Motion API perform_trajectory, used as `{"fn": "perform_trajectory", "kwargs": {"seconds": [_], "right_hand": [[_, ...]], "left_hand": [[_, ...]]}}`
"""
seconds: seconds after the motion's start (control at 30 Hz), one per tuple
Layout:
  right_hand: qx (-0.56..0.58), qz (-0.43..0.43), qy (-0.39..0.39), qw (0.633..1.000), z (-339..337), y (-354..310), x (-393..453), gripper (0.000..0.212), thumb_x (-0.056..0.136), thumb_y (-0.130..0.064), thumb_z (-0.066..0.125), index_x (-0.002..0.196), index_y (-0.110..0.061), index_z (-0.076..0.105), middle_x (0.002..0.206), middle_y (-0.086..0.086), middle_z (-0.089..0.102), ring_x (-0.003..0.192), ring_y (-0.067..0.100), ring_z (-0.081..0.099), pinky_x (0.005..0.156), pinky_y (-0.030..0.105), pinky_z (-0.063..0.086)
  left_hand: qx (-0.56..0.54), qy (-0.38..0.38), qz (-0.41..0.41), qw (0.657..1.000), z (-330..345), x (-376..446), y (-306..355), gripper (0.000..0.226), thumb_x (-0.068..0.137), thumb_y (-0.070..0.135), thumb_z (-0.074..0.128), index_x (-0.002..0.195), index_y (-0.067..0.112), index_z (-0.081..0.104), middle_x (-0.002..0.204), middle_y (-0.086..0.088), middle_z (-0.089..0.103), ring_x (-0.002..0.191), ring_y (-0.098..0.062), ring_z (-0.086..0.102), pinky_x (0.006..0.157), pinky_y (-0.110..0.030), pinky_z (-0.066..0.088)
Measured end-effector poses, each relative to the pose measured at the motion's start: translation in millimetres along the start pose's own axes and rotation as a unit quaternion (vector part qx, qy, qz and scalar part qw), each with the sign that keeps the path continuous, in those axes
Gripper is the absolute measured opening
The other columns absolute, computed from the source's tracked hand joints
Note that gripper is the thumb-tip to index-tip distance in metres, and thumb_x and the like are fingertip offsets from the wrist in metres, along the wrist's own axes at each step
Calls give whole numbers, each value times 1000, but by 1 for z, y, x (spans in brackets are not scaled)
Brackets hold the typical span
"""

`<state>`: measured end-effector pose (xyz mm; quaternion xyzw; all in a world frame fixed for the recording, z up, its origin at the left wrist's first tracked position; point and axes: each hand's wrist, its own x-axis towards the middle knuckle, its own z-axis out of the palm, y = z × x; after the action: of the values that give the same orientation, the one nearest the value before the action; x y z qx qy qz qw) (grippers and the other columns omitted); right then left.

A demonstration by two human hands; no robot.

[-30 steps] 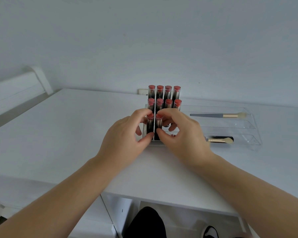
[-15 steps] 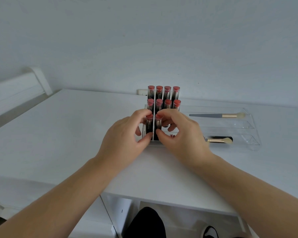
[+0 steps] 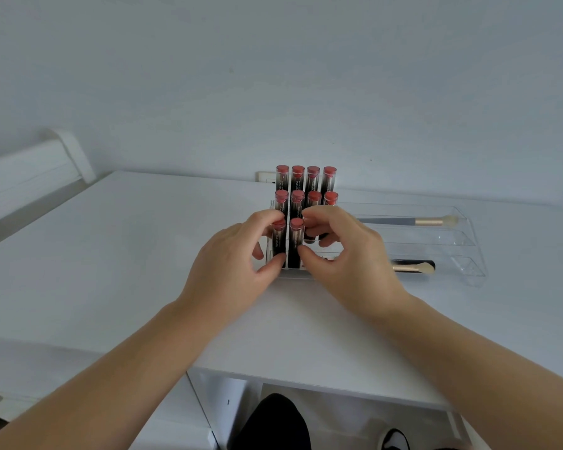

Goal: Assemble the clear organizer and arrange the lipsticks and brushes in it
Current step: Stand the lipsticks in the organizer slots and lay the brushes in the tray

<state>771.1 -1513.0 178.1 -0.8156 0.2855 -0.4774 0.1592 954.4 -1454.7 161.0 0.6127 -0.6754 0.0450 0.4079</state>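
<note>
On the white desk point(image 3: 143, 254) a clear organizer point(image 3: 465, 251) is set, its stepped rack filled with upright lipsticks point(image 3: 306, 186); the front-left lipstick point(image 3: 278, 238) is pinched by the left hand point(image 3: 234, 258); its neighbour point(image 3: 295, 241) is pinched by the right hand point(image 3: 348, 251); two brushes point(image 3: 413, 220) are laid in the side trays.

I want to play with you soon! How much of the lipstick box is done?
Mostly done: eight lipsticks stand in the clear organizer, with two brushes in its trays. Right now the left hand and right hand each pinch a front-row lipstick. The front row's right side is hidden by the hand.
</note>
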Motion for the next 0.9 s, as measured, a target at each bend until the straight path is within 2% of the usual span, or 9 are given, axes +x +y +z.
{"fn": "perform_trajectory", "kwargs": {"seconds": [0.13,0.2,0.27,0.4,0.5,0.67,0.8,0.9], "right_hand": [[-33,9,-12,999,-24,5,6,37,86,-8,71,118,-26,63,95,-11,65,89,7,60,74,17,47],[-84,-15,-48,995,-40,10,12,26,87,-8,70,107,-24,69,86,-11,64,77,10,60,68,28,51],[-134,-23,-127,982,-55,15,21,18,89,-13,69,98,-28,72,80,-14,62,69,9,58,64,36,51],[-205,17,-349,914,-75,19,45,21,94,-31,63,106,-48,68,78,-19,60,75,-4,53,65,25,41],[-254,14,-435,864,-77,15,56,29,98,-37,56,117,-59,61,85,-20,61,84,-7,50,71,22,39],[-301,-24,-475,827,-73,10,65,39,102,-36,47,129,-64,47,107,-22,63,99,2,45,77,24,37],[-330,-50,-486,808,-68,13,67,41,103,-37,43,132,-66,40,112,-12,61,97,12,50,73,26,35],[-341,-74,-483,803,-66,16,66,41,103,-38,44,134,-65,39,117,-8,64,98,18,54,72,27,35]], "left_hand": [[-2,-1,-4,1000,1,-1,-1,57,86,31,74,133,43,44,90,5,67,79,-14,61,76,-40,54],[-1,-1,-5,1000,1,-1,-1,56,86,32,74,132,43,44,89,5,66,79,-14,61,75,-38,54],[-3,-3,-5,1000,1,-1,-2,57,86,34,74,133,44,44,90,6,66,79,-13,61,75,-33,53],[-8,1,-4,1000,2,-1,-4,59,85,33,77,133,43,44,92,10,66,81,-5,58,73,-21,46],[-16,2,-12,1000,2,-2,-6,60,85,34,77,133,45,43,99,16,64,93,1,55,73,-13,39],[-27,8,-8,1000,1,-1,-6,59,83,40,77,131,45,43,101,33,56,90,-4,56,71,-14,40],[-51,11,-15,999,-1,0,-4,47,78,50,70,116,49,42,102,27,59,85,-7,56,67,-17,41],[-56,4,-50,997,-1,0,-6,47,72,62,69,105,47,39,102,26,53,87,-4,53,62,-20,38]]}}
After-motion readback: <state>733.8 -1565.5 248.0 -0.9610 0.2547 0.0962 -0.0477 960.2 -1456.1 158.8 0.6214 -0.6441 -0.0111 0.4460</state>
